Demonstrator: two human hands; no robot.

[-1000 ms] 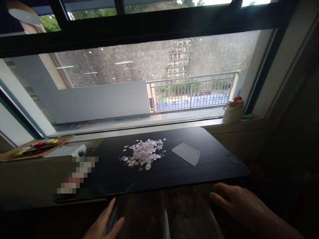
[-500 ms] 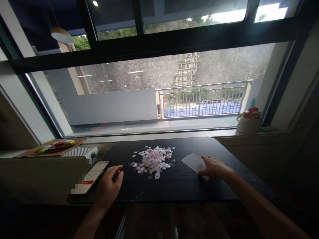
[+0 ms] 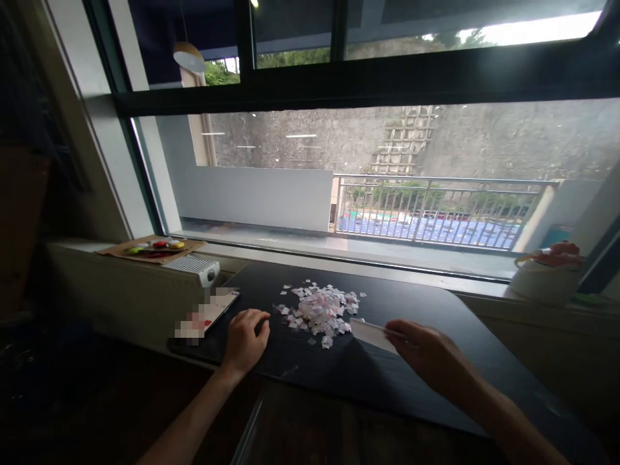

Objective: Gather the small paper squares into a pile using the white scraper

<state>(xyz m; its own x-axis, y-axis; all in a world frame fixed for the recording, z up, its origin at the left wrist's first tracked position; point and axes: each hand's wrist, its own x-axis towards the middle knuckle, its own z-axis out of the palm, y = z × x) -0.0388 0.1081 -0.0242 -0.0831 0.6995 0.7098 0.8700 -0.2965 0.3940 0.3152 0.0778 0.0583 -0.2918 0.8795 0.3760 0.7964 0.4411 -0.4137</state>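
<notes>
Your right hand [image 3: 430,354] pinches one end of the white scraper [image 3: 371,334], leaving its edge facing paper squares [image 3: 322,309]. Your left hand [image 3: 246,340] curls loosely, empty.

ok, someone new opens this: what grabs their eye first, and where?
Probably the pale pile of paper-like bits, stark against the black table. Next, the flat whitish scraper, held tilted in the right hand with its far edge close to the pile's right side. Then the bright window spanning the view behind the table.
</notes>
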